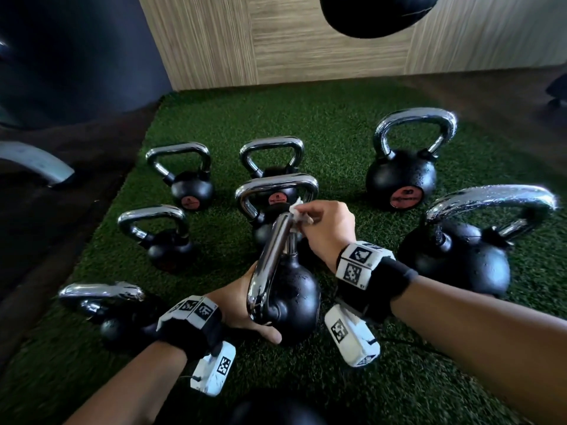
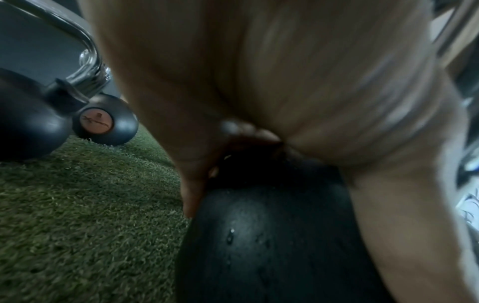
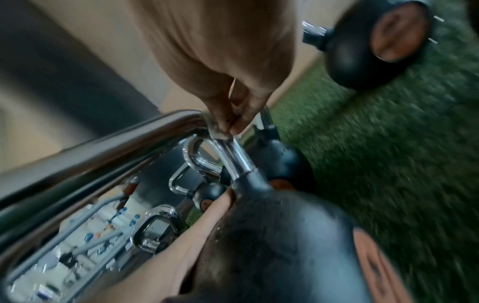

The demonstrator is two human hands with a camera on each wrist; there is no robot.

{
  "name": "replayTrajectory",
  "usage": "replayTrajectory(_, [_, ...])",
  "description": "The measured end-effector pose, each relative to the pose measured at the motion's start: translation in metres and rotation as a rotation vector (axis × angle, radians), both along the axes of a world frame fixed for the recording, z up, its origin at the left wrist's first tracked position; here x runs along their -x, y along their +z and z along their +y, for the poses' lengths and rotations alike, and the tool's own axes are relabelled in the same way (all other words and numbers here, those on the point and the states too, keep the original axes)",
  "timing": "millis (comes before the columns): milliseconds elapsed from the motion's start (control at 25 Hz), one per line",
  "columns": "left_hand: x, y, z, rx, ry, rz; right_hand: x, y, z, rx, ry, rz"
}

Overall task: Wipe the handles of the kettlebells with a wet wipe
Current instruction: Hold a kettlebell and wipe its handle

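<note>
Near the front edge of the turf mat (image 1: 399, 378), left hand (image 1: 236, 305) cups and steadies the tilted kettlebell (image 1: 291, 299) so its chrome handle (image 1: 270, 259) is exposed, while right hand (image 1: 328, 228) pinches the wet wipe (image 1: 296, 210) against the handle's far bend, rubbing.

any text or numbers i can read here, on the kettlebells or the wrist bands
Nothing reads with certainty.
Big far-right kettlebell's orange badge: a number, perhaps "30", with a logo line under it; too blurred to be sure.
Far-left kettlebell's badge: logo and text too small to read.
Badge in the left wrist view: a script logo, illegible.
Wrist bands: black-and-white square code patterns only, no words.
</note>
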State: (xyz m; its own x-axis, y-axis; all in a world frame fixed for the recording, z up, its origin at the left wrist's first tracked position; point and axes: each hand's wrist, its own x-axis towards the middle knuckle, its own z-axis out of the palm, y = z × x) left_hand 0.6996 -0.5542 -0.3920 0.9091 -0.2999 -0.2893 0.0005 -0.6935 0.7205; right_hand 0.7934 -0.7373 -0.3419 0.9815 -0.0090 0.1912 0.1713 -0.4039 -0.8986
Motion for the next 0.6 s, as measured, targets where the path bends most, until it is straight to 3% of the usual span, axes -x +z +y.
replayTrajectory(160, [-0.006, -0.012, 0.004, -0.010, 0.022, -0.005, 0.015, 0.014, -0.004, 0.098, 0.160, -0.261])
replayTrajectory(440, [-0.020, -0.008, 0.007, 0.070, -0.015, 0.038, 0.010, 0.026, -0.014, 0.234, 0.269, -0.299])
replayTrajectory(600, [-0.032, -0.001, 0.013, -0.089, -0.023, 0.168, 0.048, 0.027, -0.013, 0.233, 0.437, -0.420])
